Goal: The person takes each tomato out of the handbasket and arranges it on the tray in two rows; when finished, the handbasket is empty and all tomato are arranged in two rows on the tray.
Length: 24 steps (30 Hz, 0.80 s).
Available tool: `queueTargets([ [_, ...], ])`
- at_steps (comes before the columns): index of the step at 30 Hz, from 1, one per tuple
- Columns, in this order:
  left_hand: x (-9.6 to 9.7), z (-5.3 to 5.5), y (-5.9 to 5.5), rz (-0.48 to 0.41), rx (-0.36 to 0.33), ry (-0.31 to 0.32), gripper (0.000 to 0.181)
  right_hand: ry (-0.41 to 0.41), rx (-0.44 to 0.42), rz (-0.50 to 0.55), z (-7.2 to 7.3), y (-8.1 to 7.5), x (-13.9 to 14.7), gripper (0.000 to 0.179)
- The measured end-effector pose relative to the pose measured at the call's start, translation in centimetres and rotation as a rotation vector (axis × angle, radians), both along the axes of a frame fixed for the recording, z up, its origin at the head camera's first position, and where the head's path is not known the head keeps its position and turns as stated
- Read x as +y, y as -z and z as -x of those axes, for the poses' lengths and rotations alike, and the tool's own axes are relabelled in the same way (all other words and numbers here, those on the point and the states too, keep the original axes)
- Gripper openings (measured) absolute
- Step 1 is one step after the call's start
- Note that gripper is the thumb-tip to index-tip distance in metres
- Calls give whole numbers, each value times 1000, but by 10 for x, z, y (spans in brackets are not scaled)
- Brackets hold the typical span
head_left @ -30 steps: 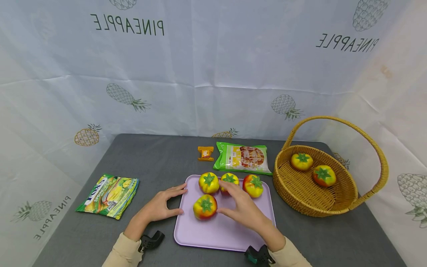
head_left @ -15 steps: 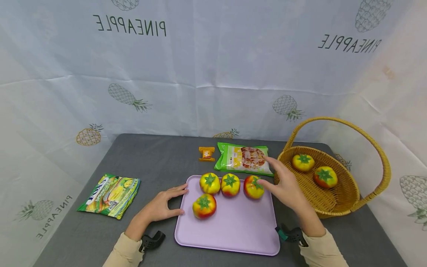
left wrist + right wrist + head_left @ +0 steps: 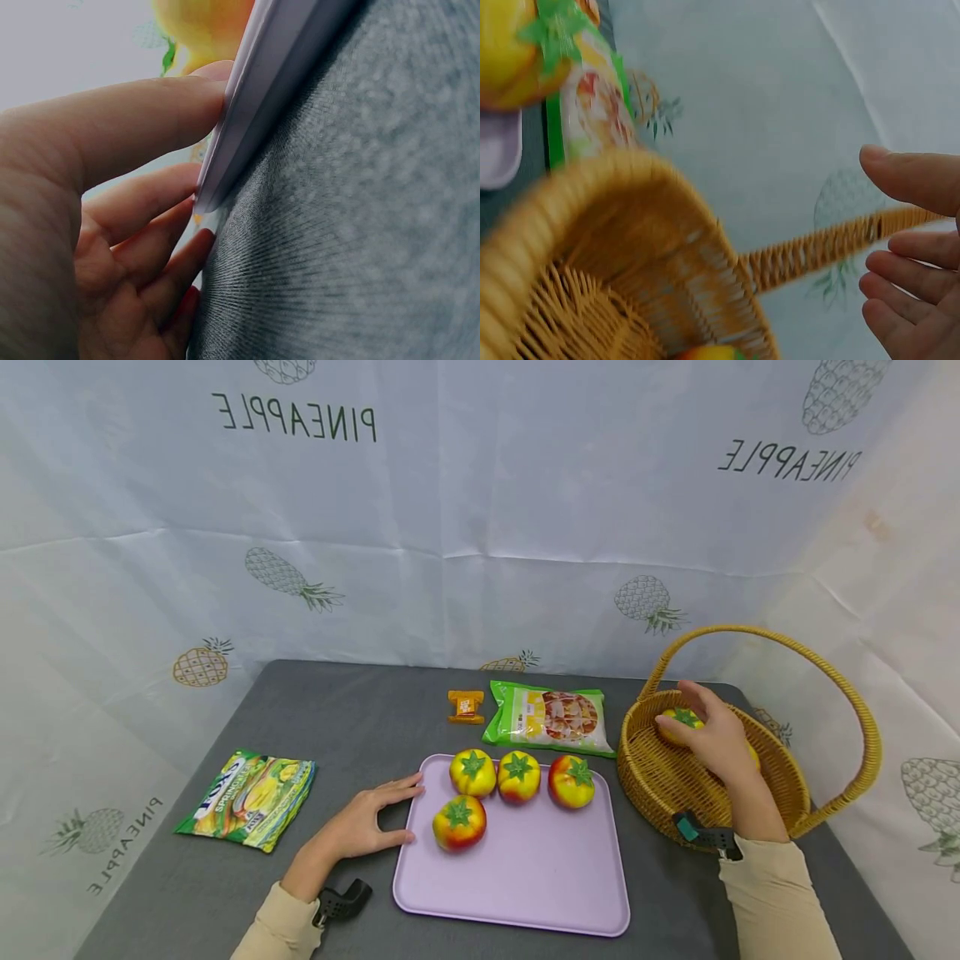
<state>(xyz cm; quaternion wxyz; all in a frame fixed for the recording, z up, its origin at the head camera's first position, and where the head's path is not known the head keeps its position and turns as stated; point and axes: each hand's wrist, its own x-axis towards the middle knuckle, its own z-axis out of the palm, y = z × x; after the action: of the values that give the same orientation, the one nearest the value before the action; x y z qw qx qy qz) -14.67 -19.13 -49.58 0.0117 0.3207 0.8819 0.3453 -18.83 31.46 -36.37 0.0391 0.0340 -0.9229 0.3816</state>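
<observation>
Work seems to be at the reaching step; the right hand point(image 3: 718, 743) hangs over the basket point(image 3: 651, 806), thumb and fingers spread about the yellow fruit point(image 3: 685, 718), which lies towards the basket's far side and is partly covered; whether they touch it I cannot tell, though the right wrist view shows nothing held between them; the second fruit point(image 3: 754, 757) in the basket is mostly hidden behind the same hand; the next move, as I judge it, calls for bringing thumb and fingers together on the yellow fruit and lifting it past the rim without knocking the handle point(image 3: 862, 727).

The left hand point(image 3: 360, 822) rests at the left edge of the tray point(image 3: 547, 877), thumb and fingers parted, tips against the rim, perhaps to steady it; on the tray, the left fruit point(image 3: 472, 773), middle fruit point(image 3: 518, 777) and right fruit point(image 3: 572, 782) line the far side, with the near fruit point(image 3: 459, 824) in front of the left one; the candy point(image 3: 466, 707) and bag point(image 3: 551, 718) lie beyond the tray on the desk point(image 3: 352, 718), the packet point(image 3: 247, 802) well to the left.

Against half a second ago, the right hand is over the basket rather than by the tray's right edge, and now covers fruit that shows whole there; the left hand and the tray's four fruits keep their places.
</observation>
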Motion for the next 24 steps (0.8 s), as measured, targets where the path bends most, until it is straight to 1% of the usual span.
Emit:
queueTargets([
  [4, 0, 0, 0, 0, -2, 0, 63, 32, -71, -14, 13, 7, 17, 89],
  [8, 1, 0, -1, 1, -5, -2, 63, 55, -118, -69, 24, 14, 28, 94],
  [10, 1, 0, 0, -2, -1, 1, 63, 62, -135, -103, 28, 18, 32, 93],
  [15, 1, 1, 0, -2, 0, 6, 63, 65, -173, -157, 35, 27, 41, 88],
  [21, 1, 2, 1, -3, 1, 0, 63, 41, -230, -192, 42, 32, 46, 89],
  [24, 0, 1, 1, 0, 2, -1, 63, 35, -230, -222, 44, 36, 47, 87],
])
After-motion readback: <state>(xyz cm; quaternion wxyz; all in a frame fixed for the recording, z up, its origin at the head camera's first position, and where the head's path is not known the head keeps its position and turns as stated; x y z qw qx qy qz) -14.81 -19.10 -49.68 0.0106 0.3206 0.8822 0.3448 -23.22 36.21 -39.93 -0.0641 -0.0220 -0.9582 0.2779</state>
